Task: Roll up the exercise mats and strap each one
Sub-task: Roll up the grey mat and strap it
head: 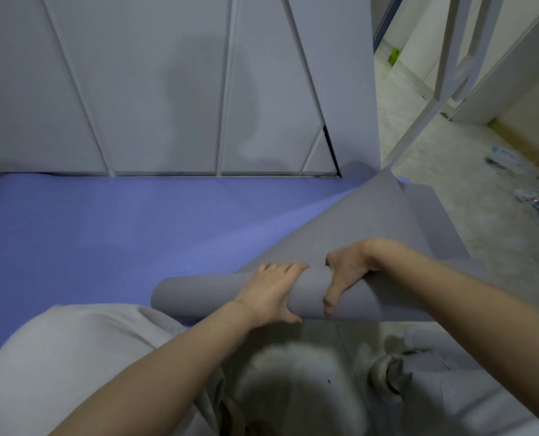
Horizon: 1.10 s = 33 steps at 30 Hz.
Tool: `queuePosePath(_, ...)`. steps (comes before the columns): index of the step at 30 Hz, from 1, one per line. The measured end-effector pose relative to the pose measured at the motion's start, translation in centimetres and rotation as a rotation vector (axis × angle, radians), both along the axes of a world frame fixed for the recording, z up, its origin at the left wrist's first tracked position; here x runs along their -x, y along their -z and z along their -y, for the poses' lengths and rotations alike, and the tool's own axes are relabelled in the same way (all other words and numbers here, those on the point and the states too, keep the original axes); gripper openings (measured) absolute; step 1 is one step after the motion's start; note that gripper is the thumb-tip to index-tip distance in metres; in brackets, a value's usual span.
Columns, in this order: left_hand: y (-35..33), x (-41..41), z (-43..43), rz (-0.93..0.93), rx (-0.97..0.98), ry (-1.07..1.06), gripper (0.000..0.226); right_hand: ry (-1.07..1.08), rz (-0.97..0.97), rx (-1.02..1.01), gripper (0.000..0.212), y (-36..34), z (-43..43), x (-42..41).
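Observation:
A grey exercise mat [365, 225] lies partly rolled over a blue mat [111, 234] that is spread flat on the floor. The grey mat's near end forms a loose roll [199, 294] lying left to right. My left hand [271, 291] grips the roll from above, fingers curled over its far side. Just to its right, my right hand [345, 275] grips the same roll, thumb toward me and fingers tucked behind. The unrolled part of the grey mat rises to the right and back. No strap is in view.
A grey panelled wall [167, 89] stands right behind the blue mat. A pale floor [450, 184] opens at the right, with litter [538, 202] near the right edge. A grey metal frame [450, 73] leans at upper right. A white furry thing [293, 388] sits below my hands.

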<state>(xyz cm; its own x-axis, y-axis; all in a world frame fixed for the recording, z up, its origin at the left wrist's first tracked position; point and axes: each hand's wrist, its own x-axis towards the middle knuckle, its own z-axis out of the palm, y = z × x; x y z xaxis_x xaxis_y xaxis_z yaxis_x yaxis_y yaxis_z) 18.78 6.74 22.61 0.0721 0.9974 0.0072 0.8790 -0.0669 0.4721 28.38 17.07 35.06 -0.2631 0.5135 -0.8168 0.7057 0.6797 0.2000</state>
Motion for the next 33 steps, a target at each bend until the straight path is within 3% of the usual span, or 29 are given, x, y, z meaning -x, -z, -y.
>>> queuePosePath(5, 0.0, 1.0, -0.4, -0.03, 0.12, 0.054, 0.079, -0.138, -0.045, -0.09, 0.079, 0.8, 2.4, -0.5)
queuePosePath(10, -1.0, 1.5, -0.8, -0.05, 0.157, 0.073, 0.078, -0.377, -0.086, -0.33, 0.076, 2.1, 5.7, -0.6)
queuePosePath(14, -1.1, 1.7, -0.7, -0.018, 0.164, 0.08, 0.08, -0.439, -0.083, -0.401, 0.071, 2.8, 6.7, -0.4)
queuePosePath(17, -0.5, 1.4, -0.5, 0.1, 0.18, 0.08, 0.086, -0.437, -0.076, -0.376, 0.081, 2.5, 5.9, -0.5)
queuePosePath(21, 0.1, 1.0, -0.3, 0.122, 0.109, 0.064, 0.081, -0.402, -0.071, -0.329, 0.079, 2.0, 4.4, -0.5)
queuePosePath(27, 1.2, 0.0, 0.3, -0.014, 0.045, 0.022, 0.108, -0.049, -0.027, -0.126, 0.079, 0.1, 2.1, 0.1)
queuePosePath(33, 0.8, 0.4, -0.3, 0.038, 0.061, 0.048, 0.085, 0.003, -0.032, -0.064, 0.074, 0.1, 1.8, -0.1)
